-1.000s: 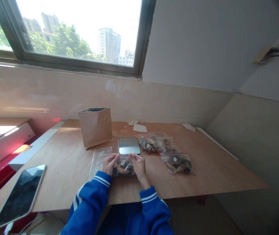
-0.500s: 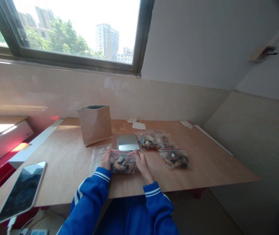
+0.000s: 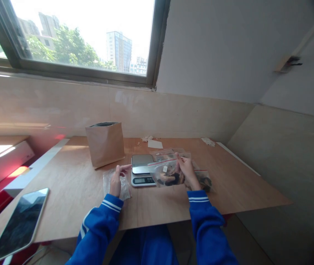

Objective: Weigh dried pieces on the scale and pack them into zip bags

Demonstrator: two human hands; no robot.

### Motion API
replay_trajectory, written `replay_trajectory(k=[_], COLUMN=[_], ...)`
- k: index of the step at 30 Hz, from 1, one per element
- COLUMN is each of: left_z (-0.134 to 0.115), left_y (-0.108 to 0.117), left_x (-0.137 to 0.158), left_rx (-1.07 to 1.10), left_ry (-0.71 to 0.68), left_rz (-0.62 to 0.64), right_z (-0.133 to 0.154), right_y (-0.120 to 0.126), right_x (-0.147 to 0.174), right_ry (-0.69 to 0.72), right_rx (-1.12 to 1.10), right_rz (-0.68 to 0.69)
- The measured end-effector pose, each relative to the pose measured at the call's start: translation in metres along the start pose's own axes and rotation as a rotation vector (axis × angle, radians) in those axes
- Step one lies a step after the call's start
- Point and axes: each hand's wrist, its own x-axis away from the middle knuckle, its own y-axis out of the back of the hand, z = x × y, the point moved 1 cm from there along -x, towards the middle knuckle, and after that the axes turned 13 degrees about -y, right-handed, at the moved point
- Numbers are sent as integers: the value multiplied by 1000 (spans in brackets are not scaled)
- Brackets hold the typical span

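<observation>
In my right hand (image 3: 186, 167) is a clear zip bag (image 3: 168, 177) with a red seal line, a small white label and dark and tan dried pieces inside. The fingers pinch its top right corner, and it hangs just right of the digital kitchen scale (image 3: 143, 180), overlapping its edge. My left hand (image 3: 117, 179) is open at the scale's left side, fingers stretched toward its silver plate. Beneath that hand lies an empty-looking clear plastic bag (image 3: 125, 187). More filled zip bags (image 3: 205, 180) lie behind and beside my right hand, partly hidden.
A brown paper pouch (image 3: 106, 145) stands open-topped at the back left. A white card (image 3: 155, 144) and crumpled scraps (image 3: 208, 141) lie by the wall. At the left front edge sits a tablet or phone (image 3: 19, 221) with a cable, on the wooden table (image 3: 239, 180).
The filled zip bag has moved from between both hands to the right, held by my right hand alone. My left hand has let go of it, uncovering the scale's display.
</observation>
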Motion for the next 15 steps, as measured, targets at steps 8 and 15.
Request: replay_trajectory(k=[8,15], left_z=[-86,-72], left_y=[25,67], left_x=[-97,-183], left_rx=[-712,-1011], left_ry=[-431,-300], left_rz=[-319,-131], right_z=[-49,-73], right_y=[7,-54], right_x=[-17,21], right_ry=[146,15], right_rx=[562,812], right_rz=[-516,-341])
